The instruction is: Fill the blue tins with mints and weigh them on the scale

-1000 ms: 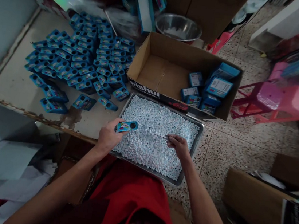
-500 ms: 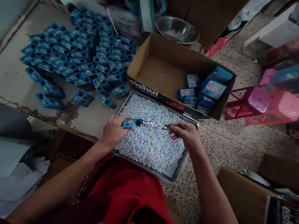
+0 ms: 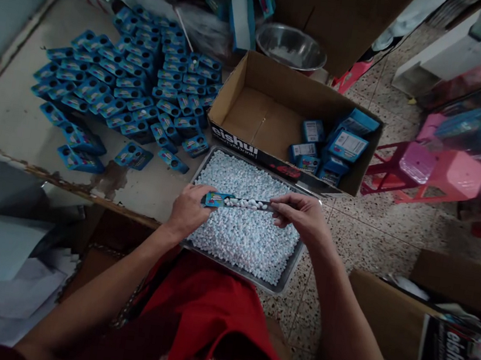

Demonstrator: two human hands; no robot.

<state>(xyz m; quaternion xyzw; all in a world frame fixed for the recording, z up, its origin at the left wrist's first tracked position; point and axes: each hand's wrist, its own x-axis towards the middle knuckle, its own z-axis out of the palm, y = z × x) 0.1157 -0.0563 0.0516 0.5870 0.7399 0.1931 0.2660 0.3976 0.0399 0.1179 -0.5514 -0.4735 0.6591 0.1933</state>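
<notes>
My left hand (image 3: 190,210) is closed around a small blue printed candy box (image 3: 215,199), held above the tray. My right hand (image 3: 302,215) pinches the right end of a narrow, trough-like scoop (image 3: 266,206). Along the scoop lies a row of white candies (image 3: 247,203), and its left end meets the box, covering the round hole there. Below both hands is a metal tray (image 3: 287,276) heaped with small white and pale blue candies (image 3: 241,245).
Many blue boxes (image 3: 124,82) with round holes stand on the worn table (image 3: 5,113) at left. Behind the tray, a cardboard carton (image 3: 267,110) holds several blue boxes (image 3: 346,145). Farther back is a metal bowl (image 3: 291,46); plastic stools (image 3: 406,163) stand at right.
The scoop now shows a clear row of candies, and its end covers the box's hole that was visible before. My left hand with the box has shifted slightly right.
</notes>
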